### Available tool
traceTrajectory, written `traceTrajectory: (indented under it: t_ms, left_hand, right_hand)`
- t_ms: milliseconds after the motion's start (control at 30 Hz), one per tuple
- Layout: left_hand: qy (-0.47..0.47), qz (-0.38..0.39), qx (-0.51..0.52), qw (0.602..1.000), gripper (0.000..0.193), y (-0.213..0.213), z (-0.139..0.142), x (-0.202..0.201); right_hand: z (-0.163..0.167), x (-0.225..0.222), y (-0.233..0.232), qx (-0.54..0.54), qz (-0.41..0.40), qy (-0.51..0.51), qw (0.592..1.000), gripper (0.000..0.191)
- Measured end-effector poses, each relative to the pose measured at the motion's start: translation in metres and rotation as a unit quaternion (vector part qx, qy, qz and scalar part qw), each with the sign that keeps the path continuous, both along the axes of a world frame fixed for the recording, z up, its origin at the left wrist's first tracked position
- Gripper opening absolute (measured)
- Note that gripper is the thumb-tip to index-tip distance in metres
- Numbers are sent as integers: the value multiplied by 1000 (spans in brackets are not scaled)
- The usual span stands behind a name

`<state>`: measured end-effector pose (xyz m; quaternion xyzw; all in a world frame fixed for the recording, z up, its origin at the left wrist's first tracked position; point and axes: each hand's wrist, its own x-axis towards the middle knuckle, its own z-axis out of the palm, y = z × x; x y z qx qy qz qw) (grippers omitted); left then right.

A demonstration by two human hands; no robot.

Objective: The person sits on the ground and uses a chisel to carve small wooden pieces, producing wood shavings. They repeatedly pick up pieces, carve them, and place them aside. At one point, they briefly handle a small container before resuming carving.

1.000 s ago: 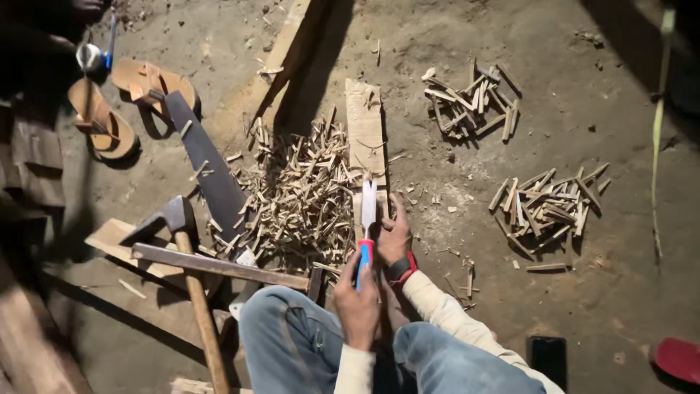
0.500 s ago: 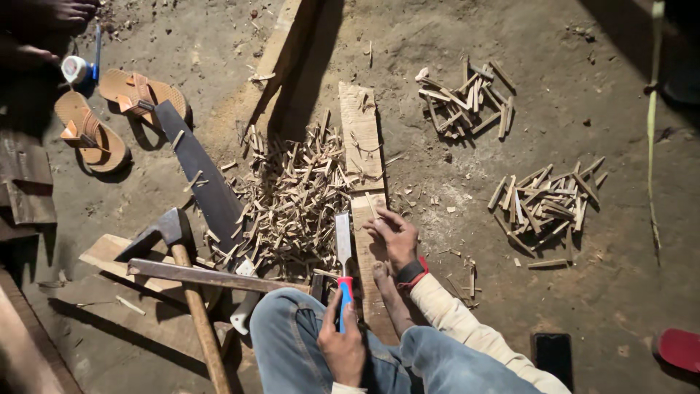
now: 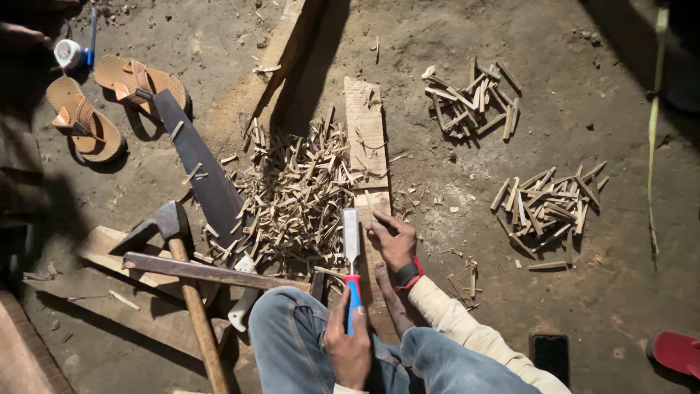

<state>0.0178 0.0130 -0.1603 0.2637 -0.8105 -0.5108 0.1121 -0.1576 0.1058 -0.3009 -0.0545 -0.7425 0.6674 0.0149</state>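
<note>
My left hand (image 3: 348,352) is shut on the red and blue handle of a flat chisel (image 3: 351,241), whose blade points away from me beside a worn wooden plank (image 3: 364,131). On the plank's near part rests my right hand (image 3: 394,242), with a red wristband, its fingertips pinching a thin wood stick against the board. My bare foot (image 3: 388,292) lies on the plank just behind that hand. A big heap of split wood slivers (image 3: 295,193) lies left of the plank.
A hand saw (image 3: 200,171), an axe (image 3: 179,252) and a metal bar (image 3: 211,271) lie at the left over boards. A pair of sandals (image 3: 102,98) is at the far left. Two piles of cut sticks (image 3: 470,102) (image 3: 550,204) sit on the dirt floor at the right. A dark phone (image 3: 550,357) lies near my leg.
My left hand has drawn the chisel back toward my body and slightly left. My right hand has stayed on the plank, its fingers settling lower onto the board.
</note>
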Motion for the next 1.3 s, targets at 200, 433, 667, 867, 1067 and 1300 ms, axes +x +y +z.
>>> traceTrajectory:
  t_ms: [200, 433, 667, 867, 1067, 1300]
  left_hand:
    - [12, -61, -1, 998, 44, 2, 2, 0]
    - [20, -14, -16, 1000, 39, 10, -13, 13]
    - [11, 6, -5, 1000, 36, 15, -22, 15]
    - [-27, 35, 25, 999, 34, 18, -23, 9]
    - [14, 20, 9, 1000, 34, 16, -28, -39]
    - [-70, 24, -16, 997, 36, 21, 1, -22]
  right_hand:
    - [-2, -6, 1, -113, 3, -53, 992, 65]
    - [-3, -8, -4, -60, -2, -93, 994, 78]
    - [10, -6, 0, -14, 13, -43, 999, 77]
    - [23, -5, -4, 19, 2, -38, 999, 74]
    - [18, -1, -5, 67, -7, -37, 997, 76]
    - [20, -5, -6, 48, -19, -5, 999, 81]
